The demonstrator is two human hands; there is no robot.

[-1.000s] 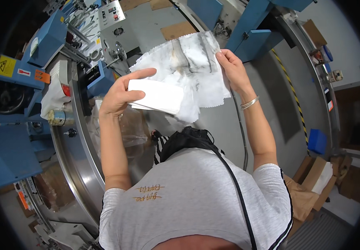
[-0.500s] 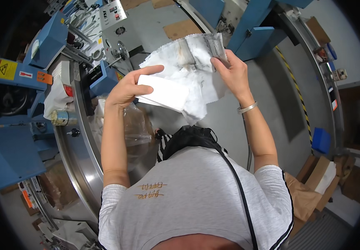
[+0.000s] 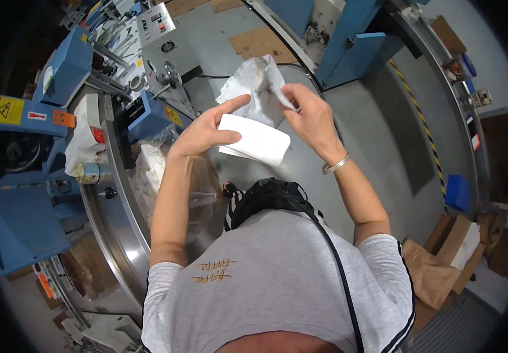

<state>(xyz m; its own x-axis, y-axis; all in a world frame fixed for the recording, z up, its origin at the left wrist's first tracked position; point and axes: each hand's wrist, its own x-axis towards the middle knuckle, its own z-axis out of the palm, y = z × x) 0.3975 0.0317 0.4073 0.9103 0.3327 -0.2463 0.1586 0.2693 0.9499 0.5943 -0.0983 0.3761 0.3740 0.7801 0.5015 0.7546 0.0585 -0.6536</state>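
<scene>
My left hand (image 3: 210, 130) grips a small stack of white paper sheets (image 3: 255, 141), thumb on top and index finger stretched out above. Behind the stack hangs a white cloth (image 3: 248, 82) with a zigzag edge and grey-brown stains. My right hand (image 3: 310, 113) pinches the cloth's right side, which is folded over toward the left hand. A silver bangle (image 3: 336, 164) circles the right wrist. The cloth's lower part is hidden behind the paper stack, and so are some of the left fingers.
At left stands a blue and grey machine (image 3: 148, 115) with a steel rail (image 3: 118, 235). A clear plastic bag (image 3: 198, 194) sits below my left forearm. A blue bin (image 3: 458, 192) and cardboard boxes (image 3: 460, 244) stand at right, near yellow-black floor tape (image 3: 415, 115).
My right hand has moved left and down, folding the spread cloth into a smaller bundle. The left hand with the paper stack has shifted right and slightly down.
</scene>
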